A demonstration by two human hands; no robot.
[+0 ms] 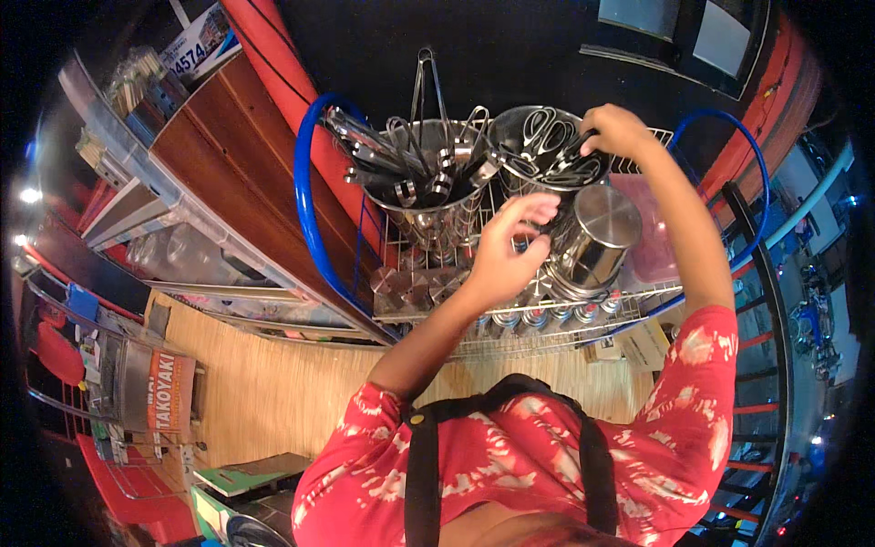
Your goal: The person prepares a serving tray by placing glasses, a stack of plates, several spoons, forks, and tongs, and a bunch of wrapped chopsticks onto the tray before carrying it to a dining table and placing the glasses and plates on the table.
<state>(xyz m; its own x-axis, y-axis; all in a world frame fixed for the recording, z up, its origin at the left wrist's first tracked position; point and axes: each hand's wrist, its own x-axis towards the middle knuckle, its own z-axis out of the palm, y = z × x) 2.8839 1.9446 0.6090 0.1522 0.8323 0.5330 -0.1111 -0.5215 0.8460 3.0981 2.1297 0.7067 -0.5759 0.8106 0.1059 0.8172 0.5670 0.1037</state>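
My right hand (620, 132) reaches over the far side of a round metal container (510, 128), its fingers closed on black-handled scissors (583, 157). Several more scissors (547, 132) with black handles lie bunched in that container. In front of it hovers my left hand (512, 251), fingers loosely curved and thumb apart, with nothing in it. To its right stands an upside-down steel pot (609, 219), shiny with a flat round base. A second metal container (428, 219), left of the scissors, is packed with tongs (427, 82) and other dark-handled utensils.
Everything stands on a wire rack (629, 296) with blue tubular handles (305, 182). Several spray-type cans (536, 319) sit on its lower shelf, and a pink translucent container (652, 232) is at its right. Brown wooden boards (246, 173) rise on the left; a black railing (775, 365) runs along the right.
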